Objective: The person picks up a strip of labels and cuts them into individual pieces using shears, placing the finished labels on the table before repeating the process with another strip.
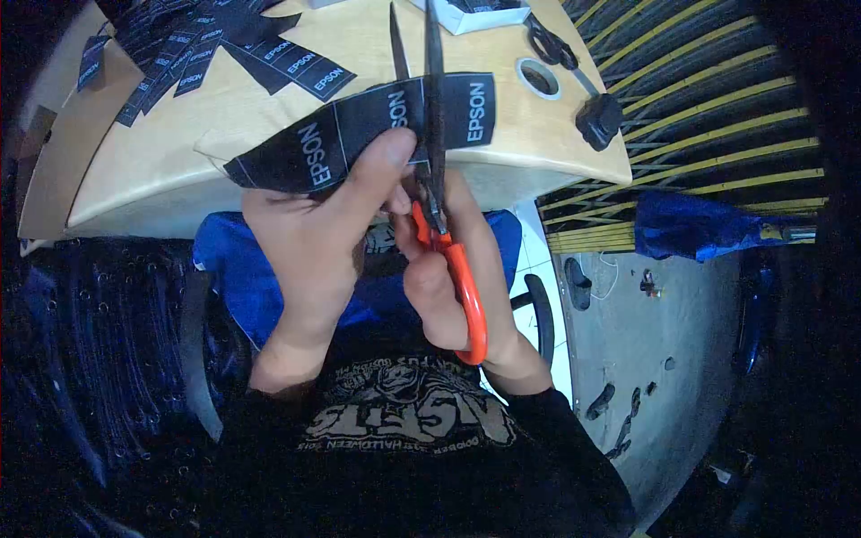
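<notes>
My left hand point(309, 242) pinches a black strip point(363, 133) printed with white EPSON labels and thin dividing lines, its thumb lying on top. My right hand point(448, 287) has its fingers in the orange handles of a pair of scissors point(434, 134). The blades are parted and point away from me; one crosses over the strip between two labels, and the other's tip shows beyond the strip's far edge. Whether the strip is cut there cannot be made out.
More black EPSON strips point(305, 67) lie piled at the table's point(574, 148) back left. At the back right are a white tray point(484, 20), a tape roll point(538, 79), dark-handled scissors point(549, 45) and a black object point(598, 121). A yellow-slatted rack stands right.
</notes>
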The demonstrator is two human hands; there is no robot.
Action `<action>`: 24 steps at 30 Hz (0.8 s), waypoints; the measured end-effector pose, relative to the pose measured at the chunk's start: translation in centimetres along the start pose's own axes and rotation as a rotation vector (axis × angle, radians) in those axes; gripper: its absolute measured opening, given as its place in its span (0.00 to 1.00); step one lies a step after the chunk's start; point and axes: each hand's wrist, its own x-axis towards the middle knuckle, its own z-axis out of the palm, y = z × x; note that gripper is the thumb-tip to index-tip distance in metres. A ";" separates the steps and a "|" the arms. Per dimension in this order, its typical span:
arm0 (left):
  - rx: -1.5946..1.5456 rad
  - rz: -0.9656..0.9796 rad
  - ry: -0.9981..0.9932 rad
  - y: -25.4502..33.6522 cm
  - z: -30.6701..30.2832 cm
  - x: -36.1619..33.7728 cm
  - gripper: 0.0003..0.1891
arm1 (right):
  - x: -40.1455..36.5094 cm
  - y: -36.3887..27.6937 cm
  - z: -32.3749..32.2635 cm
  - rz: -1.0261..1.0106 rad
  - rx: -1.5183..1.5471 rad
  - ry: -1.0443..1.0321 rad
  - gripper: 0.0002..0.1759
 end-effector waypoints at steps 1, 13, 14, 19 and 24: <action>-0.013 -0.003 -0.002 -0.1 0.0 0.0 0.03 | 0.1 0.1 -0.1 -0.001 0.000 0.000 0.45; 0.021 0.030 -0.016 -0.1 -0.8 0.1 0.02 | 0.2 0.1 0.7 0.030 0.000 0.012 0.48; 0.044 0.023 -0.020 0.0 -0.8 0.1 0.02 | 0.3 0.1 0.8 0.014 0.020 0.036 0.48; 0.012 -0.016 0.017 0.1 -0.7 0.3 0.02 | -0.1 -0.4 0.4 0.054 0.017 0.001 0.47; -0.013 0.001 0.062 0.1 -0.5 0.6 0.03 | -2.0 0.8 -0.4 0.055 -0.054 -0.042 0.33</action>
